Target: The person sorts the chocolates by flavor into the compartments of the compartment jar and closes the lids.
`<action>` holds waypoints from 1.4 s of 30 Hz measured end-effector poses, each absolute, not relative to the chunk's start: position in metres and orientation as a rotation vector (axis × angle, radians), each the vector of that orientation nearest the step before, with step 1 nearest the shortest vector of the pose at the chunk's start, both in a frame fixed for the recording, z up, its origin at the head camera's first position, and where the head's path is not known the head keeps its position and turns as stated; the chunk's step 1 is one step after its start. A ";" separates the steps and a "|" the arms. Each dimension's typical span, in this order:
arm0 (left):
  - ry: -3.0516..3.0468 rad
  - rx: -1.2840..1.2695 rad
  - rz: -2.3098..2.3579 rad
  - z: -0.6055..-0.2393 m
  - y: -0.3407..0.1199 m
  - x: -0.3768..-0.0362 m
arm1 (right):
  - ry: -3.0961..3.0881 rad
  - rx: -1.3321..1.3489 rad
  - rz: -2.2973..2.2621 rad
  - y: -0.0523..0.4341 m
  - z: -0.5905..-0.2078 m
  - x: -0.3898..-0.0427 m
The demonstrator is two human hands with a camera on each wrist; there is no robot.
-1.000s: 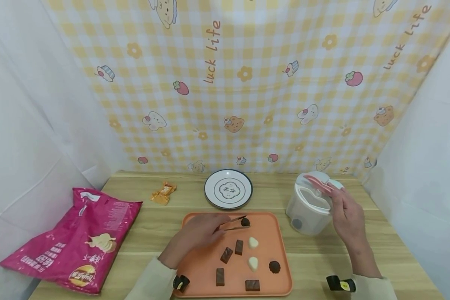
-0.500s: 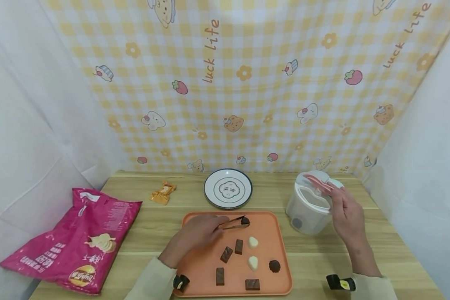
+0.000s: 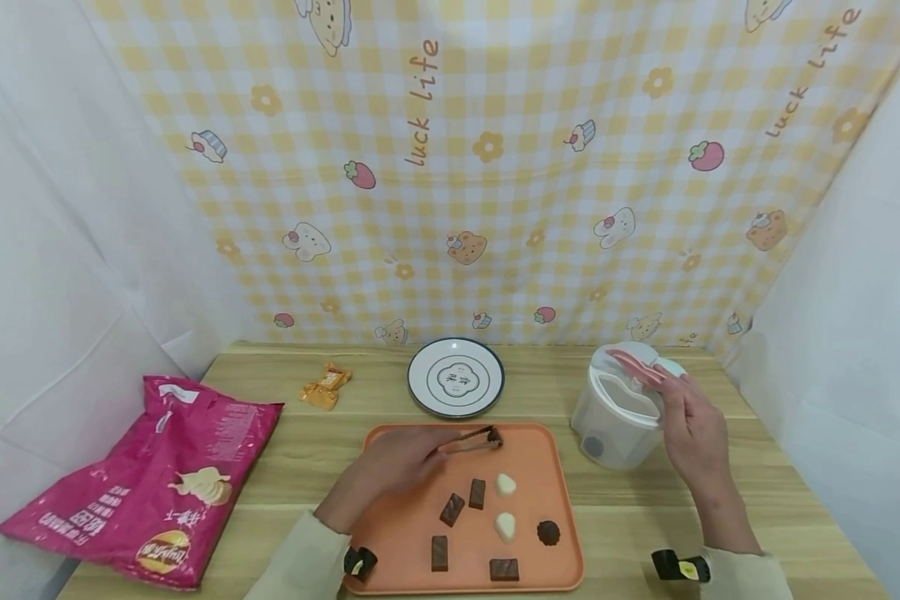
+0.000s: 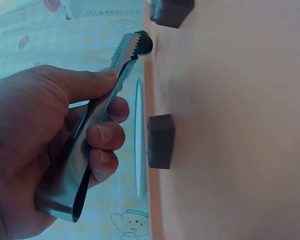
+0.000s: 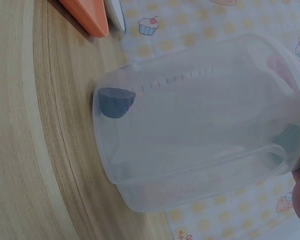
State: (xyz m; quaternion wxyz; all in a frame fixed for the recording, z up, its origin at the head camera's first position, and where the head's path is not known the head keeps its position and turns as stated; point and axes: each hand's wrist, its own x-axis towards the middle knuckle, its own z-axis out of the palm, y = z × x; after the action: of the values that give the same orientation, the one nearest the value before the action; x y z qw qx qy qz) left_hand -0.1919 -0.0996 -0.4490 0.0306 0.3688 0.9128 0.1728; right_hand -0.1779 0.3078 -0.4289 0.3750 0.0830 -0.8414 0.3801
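Observation:
My left hand (image 3: 401, 460) grips metal tongs (image 4: 82, 145) over the far part of the orange tray (image 3: 528, 467). The toothed tips are at a round dark chocolate (image 4: 146, 43), which they partly cover; I cannot tell whether it is off the tray. My right hand (image 3: 696, 429) holds the raised pink lid flap (image 3: 636, 367) of a clear plastic canister (image 3: 617, 442) right of the tray. Inside the canister, a dark chocolate (image 5: 116, 102) lies at the bottom. Two white chocolates (image 3: 506, 526), several brown rectangular chocolates (image 3: 439, 553) and another round dark chocolate (image 3: 548, 533) lie on the tray.
A white plate (image 3: 423, 392) with a dark rim stands behind the tray. Orange-wrapped sweets (image 3: 326, 387) lie left of it. A large magenta crisp bag (image 3: 150, 475) fills the table's left side. A checked cloth (image 3: 450, 200) hangs at the back.
The tongs' tips have come closer together at the round chocolate, which has shifted slightly away and to the right. My right hand and the canister stay put.

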 end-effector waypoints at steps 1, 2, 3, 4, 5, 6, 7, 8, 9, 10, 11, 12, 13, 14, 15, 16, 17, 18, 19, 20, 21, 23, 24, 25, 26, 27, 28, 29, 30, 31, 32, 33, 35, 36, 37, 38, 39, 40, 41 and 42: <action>2.828 1.142 0.529 -0.448 -0.099 -0.192 | -2.153 0.214 0.975 0.308 -0.429 -0.178; 2.838 1.140 0.539 -0.447 -0.099 -0.192 | -2.151 0.217 0.973 0.308 -0.429 -0.178; 2.849 1.140 0.543 -0.445 -0.098 -0.191 | -2.150 0.219 0.971 0.308 -0.429 -0.178; 2.866 1.144 0.535 -0.443 -0.098 -0.191 | -2.149 0.220 0.969 0.308 -0.429 -0.178; 2.877 1.149 0.530 -0.442 -0.098 -0.191 | -2.147 0.223 0.967 0.308 -0.430 -0.178; 2.893 1.150 0.515 -0.440 -0.097 -0.192 | -2.145 0.227 0.966 0.308 -0.430 -0.178; 2.904 1.152 0.501 -0.438 -0.097 -0.192 | -2.144 0.230 0.964 0.308 -0.430 -0.179; 2.909 1.143 0.498 -0.436 -0.097 -0.192 | -2.144 0.232 0.961 0.308 -0.430 -0.179; 2.915 1.139 0.483 -0.434 -0.096 -0.192 | -2.142 0.234 0.961 0.308 -0.430 -0.179; 2.914 1.127 0.478 -0.433 -0.096 -0.192 | -2.142 0.233 0.959 0.308 -0.430 -0.179; 2.915 1.110 0.466 -0.432 -0.096 -0.192 | -2.141 0.232 0.960 0.308 -0.430 -0.178; 2.914 1.093 0.457 -0.432 -0.096 -0.193 | -2.141 0.229 0.961 0.308 -0.430 -0.178; 2.908 1.079 0.451 -0.432 -0.095 -0.194 | -2.141 0.225 0.962 0.308 -0.430 -0.178; 2.904 1.070 0.440 -0.433 -0.095 -0.194 | -2.142 0.221 0.962 0.308 -0.429 -0.178; 2.901 1.071 0.425 -0.434 -0.094 -0.195 | -2.140 0.218 0.966 0.308 -0.429 -0.178; 2.898 1.073 0.409 -0.436 -0.093 -0.196 | -2.141 0.214 0.966 0.308 -0.429 -0.177; 2.898 1.082 0.390 -0.438 -0.092 -0.197 | -2.142 0.211 0.970 0.307 -0.428 -0.177; 2.891 1.091 0.385 -0.438 -0.091 -0.197 | -2.142 0.209 0.971 0.307 -0.428 -0.177; 2.886 1.105 0.380 -0.439 -0.089 -0.198 | -2.144 0.205 0.970 0.307 -0.428 -0.176; 2.884 1.121 0.378 -0.440 -0.088 -0.198 | -2.146 0.203 0.971 0.306 -0.427 -0.176; 2.874 1.135 0.394 -0.440 -0.086 -0.199 | -2.146 0.203 0.975 0.306 -0.427 -0.176; 2.864 1.143 0.408 -0.441 -0.083 -0.200 | -2.150 0.201 0.981 0.306 -0.427 -0.176; 2.858 1.145 0.415 -0.441 -0.082 -0.201 | -2.151 0.201 0.985 0.306 -0.428 -0.176; 2.854 1.143 0.421 -0.442 -0.081 -0.202 | -2.153 0.199 0.990 0.306 -0.428 -0.176; 2.851 1.140 0.421 -0.442 -0.080 -0.202 | -2.157 0.197 0.993 0.306 -0.428 -0.176; 2.849 1.134 0.414 -0.443 -0.079 -0.203 | -2.161 0.195 0.997 0.305 -0.428 -0.175; 2.854 1.125 0.396 -0.443 -0.079 -0.203 | -2.171 0.188 0.994 0.305 -0.427 -0.175; 2.854 1.118 0.387 -0.444 -0.078 -0.204 | -2.179 0.184 0.992 0.305 -0.427 -0.175; 2.856 1.113 0.377 -0.445 -0.078 -0.204 | -2.186 0.178 0.989 0.305 -0.426 -0.175; 2.857 1.104 0.371 -0.445 -0.078 -0.205 | -2.195 0.173 0.984 0.305 -0.426 -0.175; 2.859 1.098 0.363 -0.446 -0.078 -0.205 | -2.199 0.170 0.980 0.305 -0.426 -0.175; 2.859 1.095 0.364 -0.446 -0.079 -0.206 | -2.204 0.167 0.976 0.305 -0.426 -0.175; 2.860 1.092 0.374 -0.446 -0.079 -0.206 | -2.206 0.166 0.971 0.305 -0.426 -0.175; 2.862 1.098 0.378 -0.446 -0.080 -0.207 | -2.205 0.163 0.969 0.305 -0.426 -0.175; 2.865 1.102 0.382 -0.446 -0.080 -0.207 | -2.206 0.162 0.966 0.305 -0.426 -0.175; 2.867 1.108 0.388 -0.446 -0.081 -0.207 | -2.205 0.161 0.964 0.306 -0.427 -0.175; 2.871 1.116 0.390 -0.445 -0.081 -0.207 | -2.208 0.159 0.960 0.306 -0.427 -0.175; 2.875 1.128 0.388 -0.445 -0.082 -0.207 | -2.209 0.154 0.960 0.306 -0.427 -0.175; 2.880 1.143 0.381 -0.445 -0.082 -0.207 | -2.210 0.152 0.960 0.306 -0.427 -0.175; 2.880 1.153 0.380 -0.445 -0.082 -0.207 | -2.213 0.150 0.959 0.306 -0.427 -0.175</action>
State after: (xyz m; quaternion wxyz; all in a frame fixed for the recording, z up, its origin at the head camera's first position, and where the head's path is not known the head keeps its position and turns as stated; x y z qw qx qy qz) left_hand -0.2073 -0.0823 -0.4450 0.0081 0.3688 0.9215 0.1215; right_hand -0.1750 0.3063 -0.4269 0.3548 0.0582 -0.8562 0.3710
